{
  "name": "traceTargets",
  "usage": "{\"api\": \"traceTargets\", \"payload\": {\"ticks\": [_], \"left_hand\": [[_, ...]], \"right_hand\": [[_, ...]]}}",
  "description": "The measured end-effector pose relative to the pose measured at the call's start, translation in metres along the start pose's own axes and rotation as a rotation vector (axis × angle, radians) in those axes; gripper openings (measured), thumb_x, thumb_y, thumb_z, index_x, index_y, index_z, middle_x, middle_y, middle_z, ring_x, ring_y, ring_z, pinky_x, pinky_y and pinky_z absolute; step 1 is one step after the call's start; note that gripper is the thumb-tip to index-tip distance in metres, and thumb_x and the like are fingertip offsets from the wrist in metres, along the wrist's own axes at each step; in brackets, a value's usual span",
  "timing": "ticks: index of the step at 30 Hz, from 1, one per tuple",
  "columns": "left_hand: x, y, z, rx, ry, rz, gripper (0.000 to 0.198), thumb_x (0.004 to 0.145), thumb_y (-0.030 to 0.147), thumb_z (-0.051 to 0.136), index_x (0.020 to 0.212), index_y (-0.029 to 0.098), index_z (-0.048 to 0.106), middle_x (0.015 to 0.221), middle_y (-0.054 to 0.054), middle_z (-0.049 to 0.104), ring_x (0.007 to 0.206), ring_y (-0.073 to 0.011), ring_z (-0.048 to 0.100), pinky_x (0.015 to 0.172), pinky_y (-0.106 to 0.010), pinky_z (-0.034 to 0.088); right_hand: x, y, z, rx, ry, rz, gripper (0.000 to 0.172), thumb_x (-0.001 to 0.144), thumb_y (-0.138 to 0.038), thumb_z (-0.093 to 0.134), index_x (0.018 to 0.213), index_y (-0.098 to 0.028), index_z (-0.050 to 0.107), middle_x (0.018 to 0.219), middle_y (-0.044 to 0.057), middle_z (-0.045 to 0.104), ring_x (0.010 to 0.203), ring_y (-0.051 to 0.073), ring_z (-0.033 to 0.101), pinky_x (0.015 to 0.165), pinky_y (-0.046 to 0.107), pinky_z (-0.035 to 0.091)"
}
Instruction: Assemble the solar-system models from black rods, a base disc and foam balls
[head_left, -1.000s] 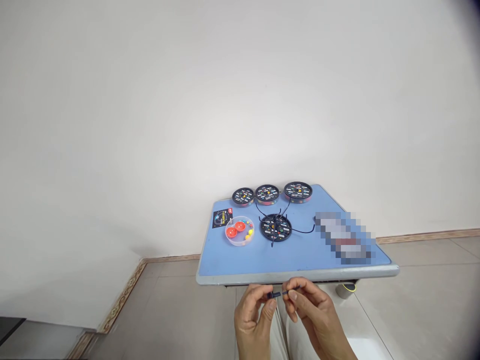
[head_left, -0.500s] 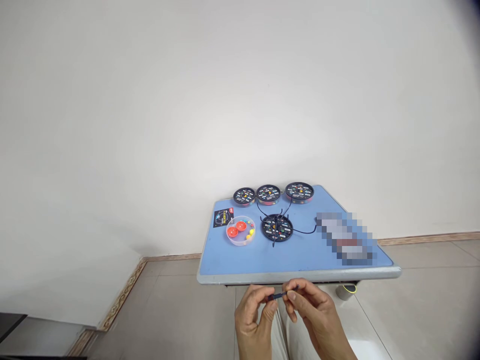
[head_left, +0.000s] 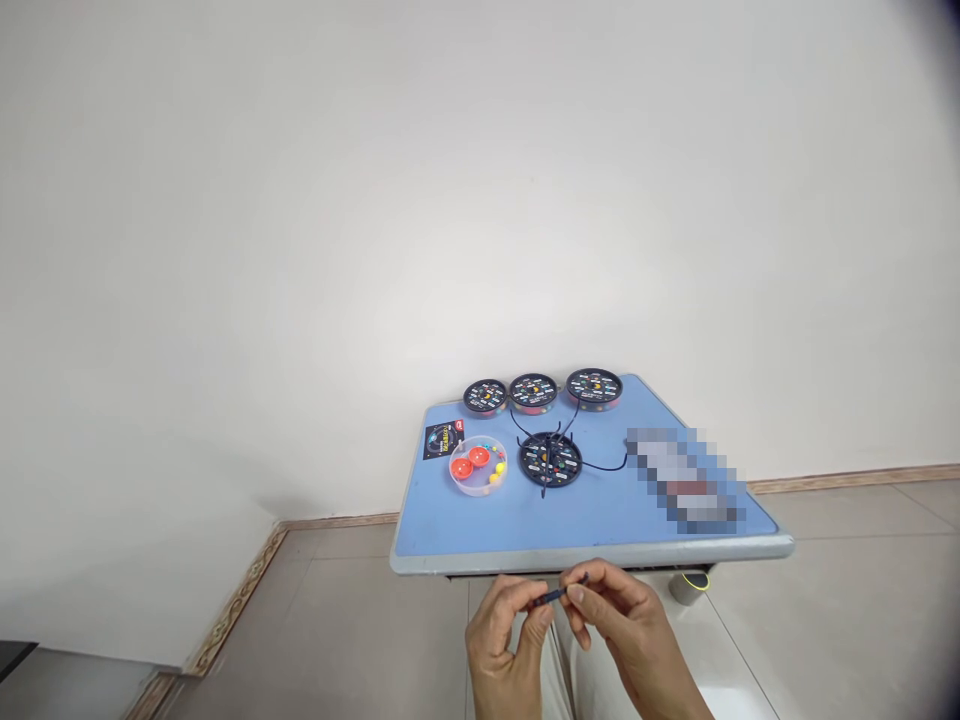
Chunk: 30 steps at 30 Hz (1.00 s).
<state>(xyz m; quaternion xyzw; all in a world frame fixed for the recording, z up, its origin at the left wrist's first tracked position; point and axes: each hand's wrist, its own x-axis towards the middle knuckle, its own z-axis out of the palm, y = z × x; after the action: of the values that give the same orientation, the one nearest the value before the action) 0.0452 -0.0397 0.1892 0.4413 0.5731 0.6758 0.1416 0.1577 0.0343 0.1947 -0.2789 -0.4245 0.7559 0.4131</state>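
Both my hands are just below the table's front edge, close together. My left hand [head_left: 506, 640] pinches the lower end of a short dark stick [head_left: 559, 595], and my right hand [head_left: 619, 625] pinches its upper end. The stick tilts up to the right, and my fingers hide part of it. Above my hands lies the blue table with a grey rim [head_left: 592, 553]. Its nearest item is a round black disc [head_left: 550, 460] with dark wires crossing it.
Three more round black discs [head_left: 532, 392] line the table's back. A clear dish [head_left: 478, 465] holds red half-spheres and small beads beside a black card [head_left: 443, 439]. A pixelated item [head_left: 682, 480] lies at right. A grey cup [head_left: 688, 588] stands on the floor beyond my right hand.
My hands have drawn closer together and risen slightly. The stick has turned from nearly level to tilted up at the right. The view has shifted slightly.
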Motion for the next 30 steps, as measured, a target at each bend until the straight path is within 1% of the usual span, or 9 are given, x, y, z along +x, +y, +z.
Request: {"api": "traceTargets", "payload": {"ticks": [2,5,10,14,19,23,26,28,30], "left_hand": [[0.000,0.000,-0.001,0.006,0.001,0.004,0.009,0.086,0.030,0.070,0.087,0.024,0.077,0.079,-0.003,0.070,0.073,-0.0166,0.065,0.065,-0.023,0.052],[-0.001,-0.002,-0.004,0.009,0.002,-0.004,0.009,0.085,0.028,0.070,0.089,0.024,0.077,0.080,-0.003,0.070,0.072,-0.0163,0.065,0.064,-0.023,0.052],[-0.003,-0.008,-0.009,-0.033,-0.045,-0.024,0.010,0.084,0.025,0.071,0.091,0.025,0.078,0.078,-0.002,0.070,0.066,-0.0147,0.064,0.060,-0.023,0.052],[-0.005,-0.014,-0.006,-0.088,-0.016,-0.029,0.010,0.083,0.025,0.073,0.091,0.026,0.079,0.078,-0.002,0.070,0.062,-0.0138,0.062,0.058,-0.022,0.051],[-0.006,-0.024,0.003,-0.202,0.068,-0.105,0.013,0.079,0.034,0.076,0.087,0.024,0.080,0.074,-0.003,0.068,0.055,-0.0121,0.059,0.054,-0.023,0.050],[-0.004,-0.031,0.009,-0.247,0.089,-0.187,0.020,0.077,0.041,0.077,0.084,0.022,0.080,0.070,-0.002,0.066,0.053,-0.0115,0.059,0.053,-0.022,0.050],[-0.002,-0.034,0.011,-0.233,0.102,-0.204,0.025,0.076,0.045,0.077,0.083,0.021,0.080,0.070,-0.003,0.067,0.052,-0.0115,0.059,0.053,-0.021,0.050],[-0.001,-0.036,0.012,-0.237,0.100,-0.206,0.028,0.075,0.048,0.077,0.082,0.021,0.080,0.070,-0.003,0.067,0.051,-0.0120,0.060,0.052,-0.022,0.051],[-0.001,-0.039,0.013,-0.238,0.093,-0.196,0.030,0.075,0.050,0.077,0.083,0.021,0.080,0.069,-0.004,0.067,0.051,-0.0126,0.060,0.050,-0.022,0.051]], "right_hand": [[0.000,-0.001,-0.001,-0.029,-0.019,0.002,0.026,0.072,-0.042,0.081,0.074,-0.017,0.073,0.055,0.000,0.062,0.049,0.012,0.051,0.054,0.027,0.042],[0.000,-0.002,-0.001,-0.054,-0.016,-0.011,0.027,0.070,-0.042,0.082,0.070,-0.017,0.073,0.056,0.001,0.063,0.049,0.013,0.052,0.050,0.027,0.043],[0.000,-0.003,0.000,-0.082,-0.022,-0.018,0.028,0.065,-0.043,0.083,0.064,-0.017,0.074,0.057,0.004,0.067,0.048,0.014,0.055,0.044,0.026,0.044],[0.000,0.003,-0.003,-0.116,-0.031,-0.024,0.026,0.068,-0.043,0.081,0.063,-0.018,0.075,0.056,0.005,0.067,0.047,0.015,0.057,0.046,0.027,0.046],[0.000,0.010,-0.001,-0.144,0.017,-0.017,0.029,0.070,-0.045,0.080,0.061,-0.018,0.074,0.052,0.003,0.064,0.047,0.015,0.055,0.047,0.026,0.045],[0.001,0.010,0.003,-0.148,0.064,-0.012,0.032,0.067,-0.048,0.081,0.062,-0.017,0.072,0.054,0.002,0.063,0.049,0.014,0.052,0.048,0.026,0.044],[0.001,0.009,0.005,-0.158,0.092,-0.031,0.036,0.066,-0.053,0.081,0.067,-0.018,0.072,0.056,0.001,0.059,0.051,0.015,0.052,0.049,0.027,0.044],[0.002,0.010,0.005,-0.165,0.111,-0.067,0.039,0.064,-0.056,0.081,0.074,-0.019,0.073,0.060,0.000,0.059,0.053,0.015,0.052,0.050,0.028,0.045],[0.004,0.010,0.004,-0.175,0.111,-0.105,0.039,0.063,-0.056,0.081,0.076,-0.020,0.073,0.065,0.000,0.059,0.054,0.015,0.051,0.051,0.028,0.044]]}}
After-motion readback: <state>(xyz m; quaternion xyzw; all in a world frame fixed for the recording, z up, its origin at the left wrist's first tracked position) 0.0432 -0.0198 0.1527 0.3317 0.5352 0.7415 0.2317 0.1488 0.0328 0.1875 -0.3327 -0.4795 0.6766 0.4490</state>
